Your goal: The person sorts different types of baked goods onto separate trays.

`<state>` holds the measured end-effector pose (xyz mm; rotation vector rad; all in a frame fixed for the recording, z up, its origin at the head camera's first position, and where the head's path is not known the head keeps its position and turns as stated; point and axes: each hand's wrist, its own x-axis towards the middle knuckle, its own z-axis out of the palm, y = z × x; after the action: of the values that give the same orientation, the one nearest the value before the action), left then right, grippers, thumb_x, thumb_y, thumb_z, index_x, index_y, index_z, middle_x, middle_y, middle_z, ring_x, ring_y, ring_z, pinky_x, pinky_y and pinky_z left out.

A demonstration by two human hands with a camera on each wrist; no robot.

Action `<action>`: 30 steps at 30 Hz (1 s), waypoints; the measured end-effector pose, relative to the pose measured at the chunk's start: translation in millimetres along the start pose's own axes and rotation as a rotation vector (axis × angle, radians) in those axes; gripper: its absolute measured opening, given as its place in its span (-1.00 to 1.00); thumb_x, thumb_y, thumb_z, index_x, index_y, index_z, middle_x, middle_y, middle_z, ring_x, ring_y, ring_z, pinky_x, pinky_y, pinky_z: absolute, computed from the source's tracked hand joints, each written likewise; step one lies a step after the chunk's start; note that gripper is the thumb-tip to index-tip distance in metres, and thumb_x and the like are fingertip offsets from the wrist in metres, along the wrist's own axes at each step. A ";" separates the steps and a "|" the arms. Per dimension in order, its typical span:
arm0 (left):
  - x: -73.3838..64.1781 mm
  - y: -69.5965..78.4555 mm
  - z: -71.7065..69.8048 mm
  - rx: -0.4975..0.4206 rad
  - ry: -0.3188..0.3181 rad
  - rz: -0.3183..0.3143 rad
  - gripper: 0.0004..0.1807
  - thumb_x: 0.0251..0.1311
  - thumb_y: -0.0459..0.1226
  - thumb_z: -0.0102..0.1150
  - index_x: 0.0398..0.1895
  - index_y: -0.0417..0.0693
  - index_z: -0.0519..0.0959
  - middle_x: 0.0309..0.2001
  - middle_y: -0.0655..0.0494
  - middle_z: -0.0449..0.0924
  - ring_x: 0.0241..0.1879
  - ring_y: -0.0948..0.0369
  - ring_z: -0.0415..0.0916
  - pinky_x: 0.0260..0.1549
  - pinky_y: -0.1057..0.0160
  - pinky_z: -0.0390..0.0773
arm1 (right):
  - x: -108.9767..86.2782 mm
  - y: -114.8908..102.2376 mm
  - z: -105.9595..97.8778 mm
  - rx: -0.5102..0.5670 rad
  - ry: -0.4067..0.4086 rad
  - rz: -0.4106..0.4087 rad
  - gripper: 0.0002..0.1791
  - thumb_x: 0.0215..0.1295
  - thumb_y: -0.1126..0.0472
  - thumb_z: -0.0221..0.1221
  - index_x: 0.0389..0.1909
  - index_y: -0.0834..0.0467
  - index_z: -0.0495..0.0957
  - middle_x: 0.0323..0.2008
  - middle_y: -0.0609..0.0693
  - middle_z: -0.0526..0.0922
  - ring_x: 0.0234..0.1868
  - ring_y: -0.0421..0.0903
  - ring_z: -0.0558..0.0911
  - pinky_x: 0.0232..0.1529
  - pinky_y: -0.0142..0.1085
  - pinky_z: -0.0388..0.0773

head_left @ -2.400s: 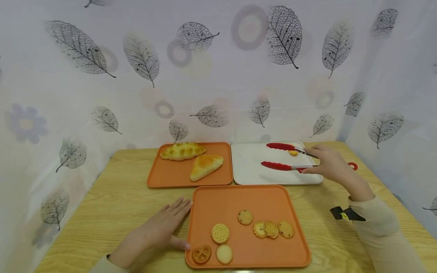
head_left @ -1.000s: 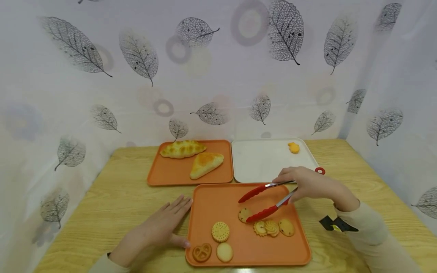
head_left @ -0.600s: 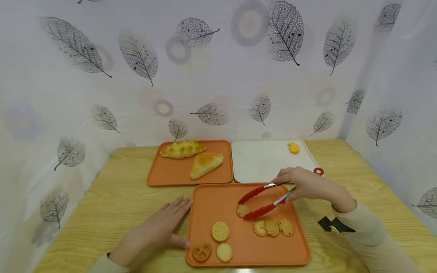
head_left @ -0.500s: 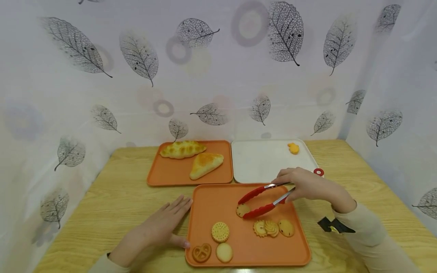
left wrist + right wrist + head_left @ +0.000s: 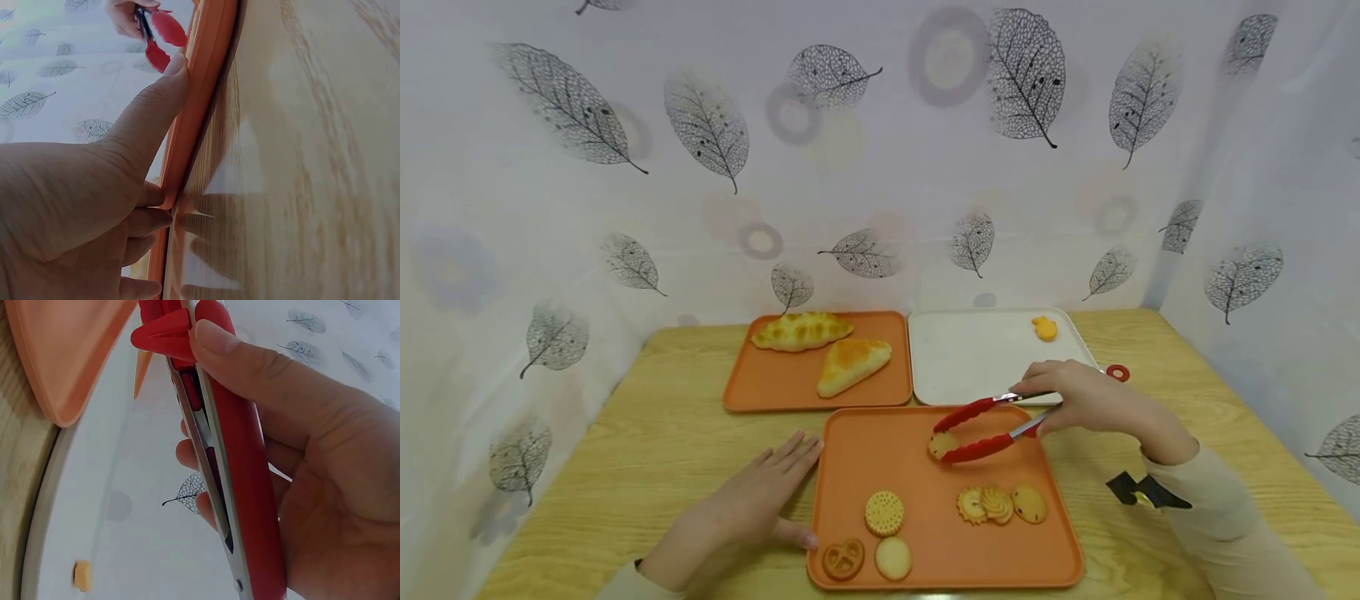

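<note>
My right hand (image 5: 1086,398) grips a pair of red-tipped tongs (image 5: 979,448) over the front orange tray (image 5: 872,454). Between the tongs' tips is a round cookie with dark specks (image 5: 939,445). In the right wrist view, my thumb lies along the red handle of the tongs (image 5: 244,450), with the fingers around the far side. My left hand (image 5: 752,498) lies at the tray's left edge, fingers straight, with thumb and fingertips touching the rim. The left wrist view shows that thumb (image 5: 150,109) against the orange rim (image 5: 199,87).
Also on the front tray are a pretzel (image 5: 843,559), a dotted round biscuit (image 5: 884,512), a plain one (image 5: 892,558) and a row of cookies (image 5: 997,505). Behind stand an orange tray (image 5: 775,387) with two breads (image 5: 853,365) and a white tray (image 5: 955,354) with a small orange cookie (image 5: 1044,328).
My right hand brought the tongs from the white tray to the front tray, and their tips closed on the speckled cookie. Cookie and tongs then shifted slightly back and right. My left hand stayed put.
</note>
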<state>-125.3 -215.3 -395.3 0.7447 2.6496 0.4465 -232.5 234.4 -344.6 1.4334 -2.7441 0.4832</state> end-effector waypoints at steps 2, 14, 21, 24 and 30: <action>0.1 -0.2 0.0 -0.005 -0.002 -0.002 0.30 -0.10 0.42 0.12 0.55 -0.17 -0.08 0.56 -0.17 -0.09 0.55 -0.13 -0.20 0.39 -0.33 0.04 | -2.9 1.7 -4.6 -0.014 0.010 0.019 -0.43 -0.15 0.09 0.52 -0.02 0.16 0.68 -0.21 -0.09 0.64 -0.26 -0.19 0.56 -0.29 -0.36 0.55; 0.2 -0.7 0.0 -0.004 -0.001 -0.006 0.30 -0.11 0.44 0.12 0.55 -0.16 -0.08 0.56 -0.16 -0.10 0.55 -0.13 -0.20 0.40 -0.32 0.03 | -31.0 16.5 -37.9 -0.074 0.075 0.249 -0.39 -0.11 0.09 0.50 0.06 0.13 0.65 -0.07 -0.03 0.65 -0.26 -0.27 0.51 -0.35 -0.40 0.47; -0.3 -0.4 -0.5 -0.013 -0.004 -0.006 0.30 -0.10 0.43 0.12 0.55 -0.17 -0.07 0.56 -0.17 -0.10 0.55 -0.13 -0.21 0.40 -0.33 0.02 | -45.5 33.0 -47.1 -0.147 0.148 0.237 -0.41 -0.18 0.11 0.53 0.00 0.13 0.68 -0.14 -0.11 0.66 -0.22 -0.16 0.58 -0.32 -0.37 0.55; -0.3 -0.5 -0.8 -0.012 -0.005 -0.004 0.29 -0.10 0.42 0.12 0.55 -0.17 -0.07 0.56 -0.17 -0.10 0.55 -0.14 -0.21 0.39 -0.33 0.03 | -51.7 37.3 -50.5 -0.151 0.156 0.279 -0.40 -0.18 0.10 0.54 0.01 0.14 0.68 -0.15 -0.10 0.66 -0.23 -0.18 0.56 -0.33 -0.36 0.53; -0.5 -1.3 -0.7 0.001 -0.005 -0.004 0.29 -0.10 0.43 0.12 0.55 -0.17 -0.06 0.55 -0.17 -0.08 0.55 -0.14 -0.19 0.38 -0.33 0.06 | -64.6 45.6 -55.2 -0.158 0.142 0.408 -0.37 -0.15 0.04 0.52 0.04 0.11 0.66 -0.10 -0.01 0.67 -0.26 -0.23 0.52 -0.36 -0.34 0.48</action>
<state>-125.8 -216.7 -395.0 0.7404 2.6464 0.4413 -239.0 325.6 -313.8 0.7738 -2.8789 0.3452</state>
